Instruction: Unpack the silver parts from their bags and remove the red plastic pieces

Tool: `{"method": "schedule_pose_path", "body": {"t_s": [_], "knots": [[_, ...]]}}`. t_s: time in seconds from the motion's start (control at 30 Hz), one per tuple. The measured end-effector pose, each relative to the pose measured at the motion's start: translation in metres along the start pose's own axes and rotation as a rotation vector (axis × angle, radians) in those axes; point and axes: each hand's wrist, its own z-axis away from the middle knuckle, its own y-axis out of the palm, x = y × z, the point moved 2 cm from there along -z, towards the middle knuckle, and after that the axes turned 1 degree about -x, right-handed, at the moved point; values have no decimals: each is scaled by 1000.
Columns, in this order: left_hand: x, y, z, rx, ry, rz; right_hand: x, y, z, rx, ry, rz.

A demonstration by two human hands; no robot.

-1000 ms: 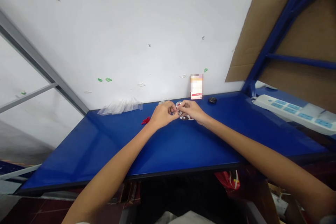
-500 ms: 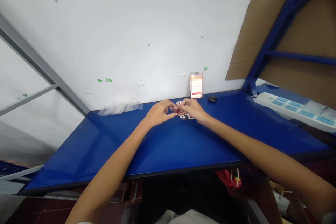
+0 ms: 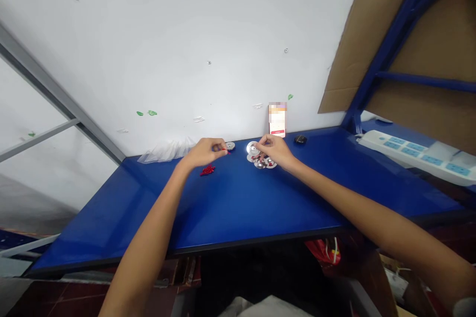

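no words, brands or numbers can be read. the nearest thing to text is on the lit screen of the phone (image 3: 277, 122) that stands against the wall: its upper part is broken into coloured blocks, and near the bottom runs a red bar whose pale marks are too small to make out. the red packet (image 3: 323, 252) below the table edge has yellow and white patches, with any print on it too blurred to tell. on the white power strip (image 3: 375, 139) and the shiny discs (image 3: 253, 148), any markings are likewise too small to read.
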Motion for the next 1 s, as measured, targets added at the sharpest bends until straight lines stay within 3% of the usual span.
{"method": "schedule_pose_path", "body": {"t_s": [0.2, 0.53, 1.0], "knots": [[45, -20, 10, 262, -247, -165, 4, 3, 4, 40, -13, 25], [53, -25, 18, 474, -441, -82, 1, 3, 4, 63, -21, 91], [48, -18, 15, 328, -402, 0, -3, 2, 2, 84, -6, 102]]}}
